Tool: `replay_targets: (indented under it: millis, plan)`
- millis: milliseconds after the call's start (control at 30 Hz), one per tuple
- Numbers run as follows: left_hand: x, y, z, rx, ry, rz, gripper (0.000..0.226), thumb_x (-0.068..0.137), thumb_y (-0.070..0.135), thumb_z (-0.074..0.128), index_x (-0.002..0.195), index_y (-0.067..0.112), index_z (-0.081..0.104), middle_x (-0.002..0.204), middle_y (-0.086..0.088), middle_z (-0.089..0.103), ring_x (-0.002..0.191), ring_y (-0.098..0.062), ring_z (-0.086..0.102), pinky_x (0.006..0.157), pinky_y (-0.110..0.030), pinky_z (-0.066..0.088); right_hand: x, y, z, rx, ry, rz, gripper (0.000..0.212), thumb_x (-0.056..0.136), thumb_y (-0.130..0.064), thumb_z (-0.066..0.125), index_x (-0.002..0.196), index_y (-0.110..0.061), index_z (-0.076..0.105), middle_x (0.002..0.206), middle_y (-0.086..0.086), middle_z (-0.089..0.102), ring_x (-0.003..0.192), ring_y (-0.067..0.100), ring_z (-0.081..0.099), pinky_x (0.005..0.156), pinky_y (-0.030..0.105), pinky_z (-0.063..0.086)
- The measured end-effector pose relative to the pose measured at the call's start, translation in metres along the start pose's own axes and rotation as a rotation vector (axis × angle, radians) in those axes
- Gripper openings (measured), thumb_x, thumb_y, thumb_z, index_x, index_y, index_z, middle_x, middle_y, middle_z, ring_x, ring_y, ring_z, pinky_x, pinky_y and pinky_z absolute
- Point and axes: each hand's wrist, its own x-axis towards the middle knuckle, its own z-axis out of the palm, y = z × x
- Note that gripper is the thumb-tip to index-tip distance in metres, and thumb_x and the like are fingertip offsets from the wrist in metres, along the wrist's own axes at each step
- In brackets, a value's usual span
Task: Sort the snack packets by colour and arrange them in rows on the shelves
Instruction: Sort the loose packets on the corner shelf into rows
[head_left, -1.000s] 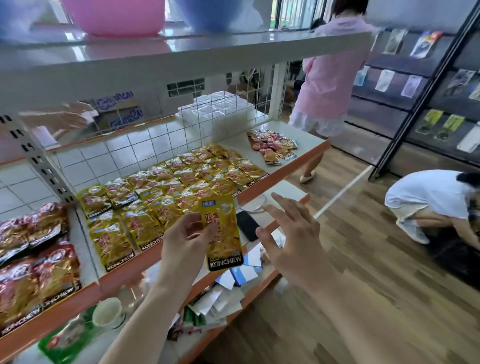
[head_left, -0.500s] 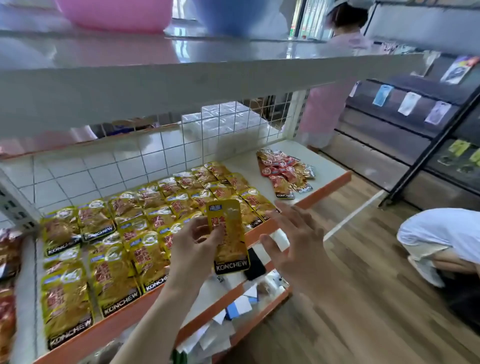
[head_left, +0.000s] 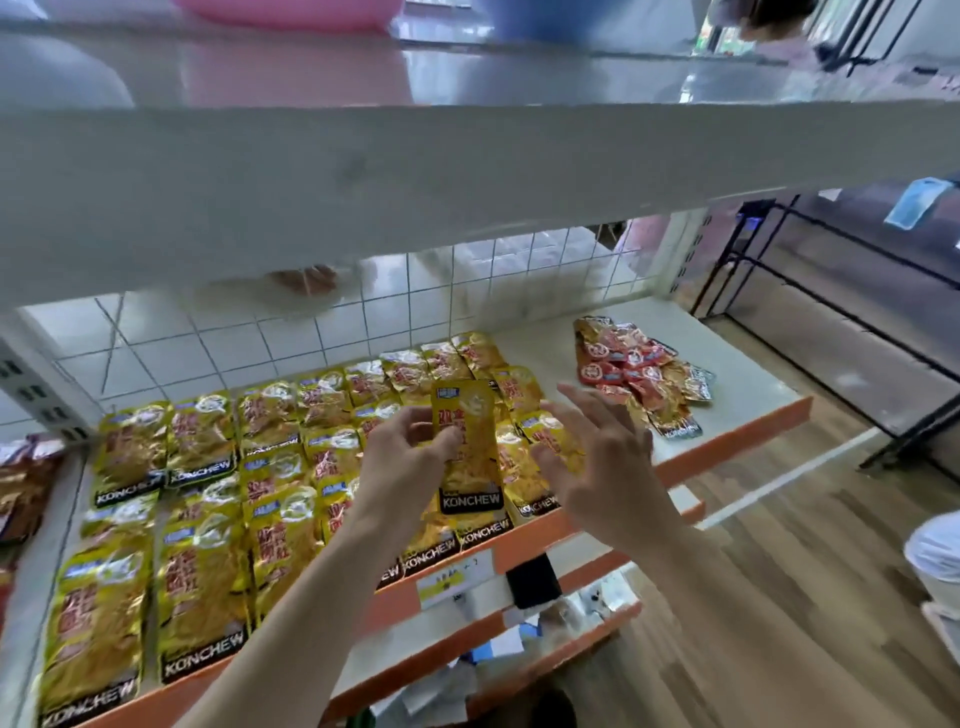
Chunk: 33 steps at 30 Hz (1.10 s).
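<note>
Here we are at the shelf (head_left: 727, 447), and our left hand (head_left: 405, 457) has a yellow packet (head_left: 470, 452) pinched by its left edge between thumb and fingertips. It is held upright with the KONCHEW band at the bottom, above the right end of the yellow rows (head_left: 208, 519) near the shelf's orange front edge. Our right hand (head_left: 597, 467) hovers just beside the packet on its right with fingers spread and straight, gripping nothing; we cannot tell whether the thumb touches the foil. The yellow rows run from the wire grid back (head_left: 311, 332) to the front edge, filling the shelf's left and middle. Toward the right end and apart from the rows, a loose pile of red packets (head_left: 634, 369) lies overlapping. At the far left edge we catch dark red packets (head_left: 26, 483) on the neighbouring section. A white upper shelf (head_left: 467, 171) spans the top. Below the front edge we see a paper label (head_left: 454, 577) and a black object (head_left: 532, 579) on the lower shelf, with wooden floor (head_left: 779, 597) to the right.
</note>
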Motion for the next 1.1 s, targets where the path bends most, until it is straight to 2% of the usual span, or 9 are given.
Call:
replay_targets:
  millis: [67,300,433,567,633,800,967,1033,1100]
  plan:
    - [0.016,-0.005,0.009,-0.001,0.041,-0.025,0.014,0.092,0.021,0.070,0.096,0.030,0.061,0.099,-0.001,0.068,0.092,-0.018,0.067,0.064,-0.021,0.046,0.016,0.016,0.004,0.012,-0.024,-0.020,0.049,0.092,-0.038,0.063,0.137,-0.024,0.054,0.152,-0.006,0.040,0.141,0.011,0.024,0.113,0.042,0.014]
    - [0.067,-0.014,0.050,-0.010,0.207,-0.105,0.021,0.090,0.015,0.072,0.088,0.031,0.059,0.105,-0.008,0.068,0.099,-0.028,0.068,0.068,-0.029,0.051,0.068,0.074,0.016,0.043,-0.121,-0.120,0.056,0.086,-0.046,0.055,0.137,-0.022,0.056,0.151,-0.003,0.043,0.141,0.016,0.030,0.111,0.046,0.023]
    - [0.091,-0.011,0.075,0.025,0.256,-0.115,0.020,0.090,0.014,0.072,0.086,0.029,0.060,0.098,-0.004,0.068,0.100,-0.028,0.068,0.086,-0.043,0.058,0.091,0.100,0.022,0.062,-0.168,-0.188,0.057,0.085,-0.048,0.053,0.134,-0.019,0.058,0.150,0.001,0.047,0.140,0.019,0.034,0.114,0.049,0.027]
    - [0.112,-0.009,0.093,0.116,0.305,-0.120,0.017,0.088,0.015,0.072,0.086,0.026,0.059,0.089,0.000,0.064,0.092,-0.026,0.065,0.078,-0.038,0.055,0.108,0.118,0.025,0.050,-0.209,-0.230,0.058,0.085,-0.052,0.049,0.134,-0.023,0.059,0.151,-0.002,0.045,0.140,0.018,0.033,0.109,0.045,0.023]
    - [0.121,-0.008,0.100,0.161,0.317,-0.122,0.015,0.087,0.016,0.074,0.092,0.022,0.061,0.088,0.001,0.064,0.093,-0.026,0.066,0.082,-0.040,0.058,0.116,0.126,0.028,0.043,-0.230,-0.260,0.054,0.088,-0.050,0.053,0.136,-0.024,0.058,0.152,-0.002,0.044,0.141,0.018,0.031,0.109,0.045,0.024]
    - [0.145,-0.006,0.111,0.288,0.341,-0.137,0.034,0.083,0.017,0.077,0.114,0.011,0.066,0.099,-0.006,0.069,0.095,-0.023,0.067,0.087,-0.040,0.058,0.130,0.138,0.033,0.038,-0.255,-0.306,0.050,0.094,-0.043,0.059,0.139,-0.024,0.054,0.154,-0.003,0.040,0.142,0.017,0.028,0.110,0.046,0.023]
    - [0.164,-0.002,0.119,0.357,0.340,-0.152,0.029,0.081,0.020,0.077,0.108,0.013,0.067,0.099,-0.007,0.072,0.095,-0.025,0.069,0.087,-0.043,0.059,0.147,0.145,0.034,0.043,-0.261,-0.329,0.049,0.095,-0.043,0.057,0.140,-0.025,0.052,0.155,-0.004,0.038,0.143,0.016,0.026,0.109,0.043,0.020]
    - [0.171,-0.001,0.122,0.402,0.349,-0.155,0.031,0.084,0.020,0.076,0.112,0.010,0.068,0.102,-0.008,0.071,0.097,-0.025,0.067,0.087,-0.039,0.058,0.154,0.147,0.033,0.047,-0.266,-0.321,0.050,0.095,-0.043,0.057,0.141,-0.024,0.052,0.155,-0.003,0.038,0.143,0.016,0.025,0.110,0.043,0.020]
    - [0.179,-0.001,0.125,0.442,0.352,-0.160,0.021,0.086,0.020,0.074,0.105,0.012,0.067,0.100,-0.008,0.069,0.096,-0.025,0.067,0.079,-0.033,0.057,0.160,0.150,0.034,0.044,-0.275,-0.315,0.051,0.095,-0.044,0.057,0.141,-0.025,0.051,0.155,-0.003,0.038,0.144,0.017,0.025,0.111,0.045,0.020]
